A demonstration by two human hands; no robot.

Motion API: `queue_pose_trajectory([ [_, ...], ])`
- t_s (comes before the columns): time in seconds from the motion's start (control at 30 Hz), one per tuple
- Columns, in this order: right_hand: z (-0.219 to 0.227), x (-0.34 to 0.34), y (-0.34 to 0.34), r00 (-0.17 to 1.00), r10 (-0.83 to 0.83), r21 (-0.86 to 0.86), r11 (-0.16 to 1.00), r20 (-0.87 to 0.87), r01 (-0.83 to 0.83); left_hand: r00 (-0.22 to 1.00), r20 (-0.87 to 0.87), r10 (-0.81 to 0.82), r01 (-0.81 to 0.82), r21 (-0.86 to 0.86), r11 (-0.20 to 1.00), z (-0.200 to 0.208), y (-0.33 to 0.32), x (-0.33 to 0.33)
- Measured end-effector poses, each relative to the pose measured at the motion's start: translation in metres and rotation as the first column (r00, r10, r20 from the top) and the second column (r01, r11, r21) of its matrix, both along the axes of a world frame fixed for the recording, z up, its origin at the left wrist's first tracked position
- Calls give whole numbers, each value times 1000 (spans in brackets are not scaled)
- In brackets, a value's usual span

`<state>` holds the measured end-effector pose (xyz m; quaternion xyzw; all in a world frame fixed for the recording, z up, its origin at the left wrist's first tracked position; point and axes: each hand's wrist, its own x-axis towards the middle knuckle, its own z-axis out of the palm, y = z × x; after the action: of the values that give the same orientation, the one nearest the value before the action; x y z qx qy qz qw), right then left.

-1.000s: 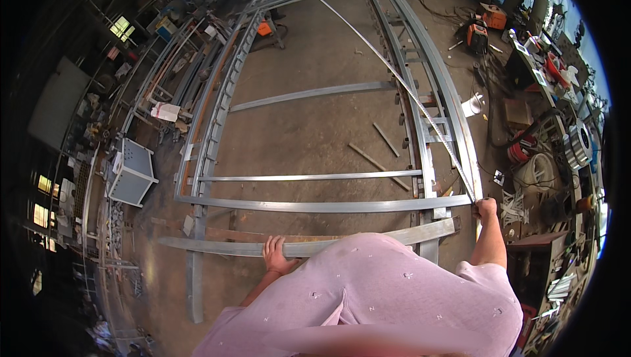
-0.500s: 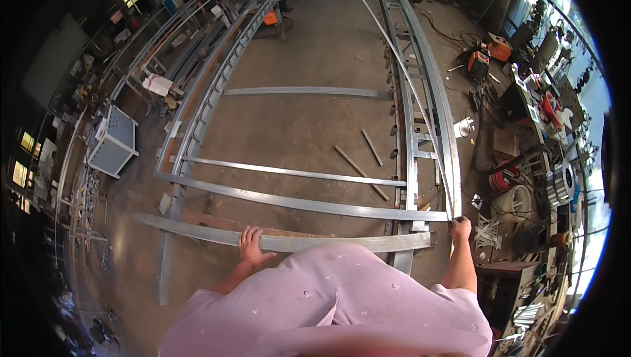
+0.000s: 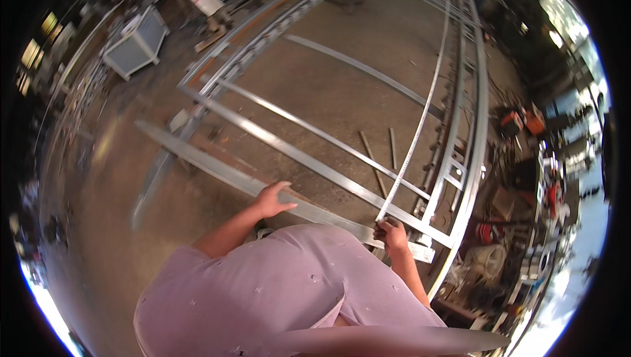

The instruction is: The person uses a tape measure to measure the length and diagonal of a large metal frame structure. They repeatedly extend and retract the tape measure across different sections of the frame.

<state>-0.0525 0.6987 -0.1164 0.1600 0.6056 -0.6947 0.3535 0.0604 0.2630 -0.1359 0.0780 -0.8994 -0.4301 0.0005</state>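
My right hand is closed on the near end of a tape measure. Its long pale blade stretches away over the metal frame toward the far right. Inside that hand, the fingers hide the part being gripped. My left hand is at the loose rectangular metal tube close to my body, thumb and fingers apart. Whether it presses on the tube I cannot tell. Just beyond lies the end crossbar of a large galvanized frame, with a thinner bar behind it.
Long side rails of the frame run away on the right. Two short rods lie on the floor inside it. A grey cabinet stands at the left. Orange machines, a bucket and clutter line the right side.
My right hand has moved left, off the frame's right corner, bringing the tape's end inward over the crossbar. The whole view has turned and tilted. My left hand stays by the near tube.
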Motion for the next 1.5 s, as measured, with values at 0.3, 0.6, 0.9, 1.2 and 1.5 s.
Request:
queue_pose_trajectory([
  [0.3, 56, 11, -277, 931, 364, -16, 931, -32, -365, 986, -163, -36, 88, 324, 942, 62, -52, -1],
  [0.6, 64, 37, -421, 907, 421, 20, 907, -19, -420, 977, -29, 210, -167, 506, 846, 69, -153, 32],
  [0.9, 53, 15, -467, 886, 461, -54, 887, 54, -458, 988, 95, 124, -156, 567, 809, 43, -205, 1],
  [1.2, 16, 3, -452, 901, 427, -19, 904, 75, -427, 880, 271, 391, -472, 588, 656, 35, -343, -23],
  [1.5, -7, 17, -368, 997, 12, 201, 979, 78, -27, 763, 159, 626, -534, 701, 473, 37, -548, -77],
])
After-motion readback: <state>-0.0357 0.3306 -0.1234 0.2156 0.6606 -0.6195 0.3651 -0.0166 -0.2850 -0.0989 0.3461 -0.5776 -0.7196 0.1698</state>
